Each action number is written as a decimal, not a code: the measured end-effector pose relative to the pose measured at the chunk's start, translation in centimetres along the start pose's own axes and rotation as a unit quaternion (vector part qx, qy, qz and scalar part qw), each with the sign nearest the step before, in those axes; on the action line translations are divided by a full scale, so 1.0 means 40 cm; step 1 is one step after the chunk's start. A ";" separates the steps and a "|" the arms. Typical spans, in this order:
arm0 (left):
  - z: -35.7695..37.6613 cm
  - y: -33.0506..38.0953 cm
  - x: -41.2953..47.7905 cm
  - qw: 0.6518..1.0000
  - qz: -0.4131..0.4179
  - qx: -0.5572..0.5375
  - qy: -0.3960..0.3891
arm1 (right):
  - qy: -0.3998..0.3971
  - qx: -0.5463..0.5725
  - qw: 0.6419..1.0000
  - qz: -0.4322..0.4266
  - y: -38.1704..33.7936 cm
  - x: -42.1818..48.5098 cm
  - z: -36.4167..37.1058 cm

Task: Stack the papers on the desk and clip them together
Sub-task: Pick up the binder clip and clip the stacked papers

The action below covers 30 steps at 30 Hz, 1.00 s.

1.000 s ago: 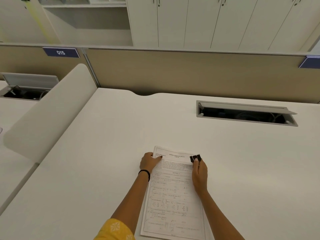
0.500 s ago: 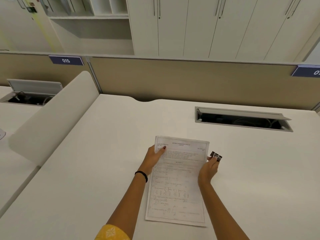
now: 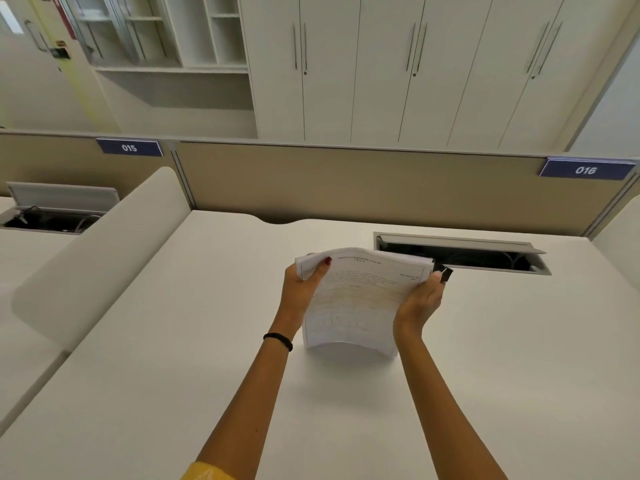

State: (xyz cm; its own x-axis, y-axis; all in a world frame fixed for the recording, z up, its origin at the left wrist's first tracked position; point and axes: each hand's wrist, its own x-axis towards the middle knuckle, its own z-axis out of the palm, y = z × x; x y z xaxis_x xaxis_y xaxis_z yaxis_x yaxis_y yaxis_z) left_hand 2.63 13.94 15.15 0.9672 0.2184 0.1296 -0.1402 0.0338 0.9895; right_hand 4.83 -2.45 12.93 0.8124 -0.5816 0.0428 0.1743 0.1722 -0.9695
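A stack of printed white papers (image 3: 356, 299) is held up off the white desk (image 3: 173, 358), bowed and tilted, its lower edge close above the desk top. My left hand (image 3: 300, 289) grips the stack's upper left corner, thumb on the front sheet. My right hand (image 3: 420, 299) holds the stack's right edge and also pinches a small black binder clip (image 3: 443, 271) at the upper right corner. Whether the clip bites the papers cannot be told.
An open cable tray (image 3: 460, 254) is sunk into the desk just behind the papers. A beige partition (image 3: 346, 185) with number plates closes the back. A curved white divider (image 3: 97, 258) bounds the left side; another desk lies beyond it.
The papers lay flat on the desk a second ago; both hands have lifted them upright and away from me. The clip moved from the top edge to the right corner.
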 end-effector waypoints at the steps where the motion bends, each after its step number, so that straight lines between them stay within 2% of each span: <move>1: 0.003 -0.012 -0.008 1.000 -0.012 -0.003 -0.005 | 0.004 -0.005 1.000 0.005 0.015 -0.004 -0.003; 9: 0.008 -0.046 -0.026 0.999 -0.030 -0.008 0.011 | 0.010 -0.044 0.999 0.022 0.046 0.012 -0.019; 13: 0.005 -0.048 -0.021 0.999 -0.029 -0.009 0.023 | 0.079 -0.081 0.994 -0.001 0.034 0.050 -0.033; 18: 0.004 -0.052 -0.021 0.999 -0.023 -0.023 0.039 | 0.084 -0.106 0.991 -0.021 0.021 0.085 -0.063; 24: 0.008 -0.054 -0.021 0.998 -0.027 -0.029 0.051 | 0.116 -0.087 0.989 0.011 0.029 0.102 -0.094; 30: 0.021 -0.054 -0.024 0.998 -0.029 -0.029 0.056 | 0.117 -0.071 0.987 0.085 0.040 0.108 -0.105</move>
State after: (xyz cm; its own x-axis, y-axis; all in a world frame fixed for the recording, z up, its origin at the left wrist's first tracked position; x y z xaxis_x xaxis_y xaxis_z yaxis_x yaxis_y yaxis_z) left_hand 2.18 12.85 12.94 0.9448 0.3219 0.0618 -0.1005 0.1049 0.9894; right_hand 6.27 -8.00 10.53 0.6694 -0.7247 -0.1638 -0.0465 0.1792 -0.9827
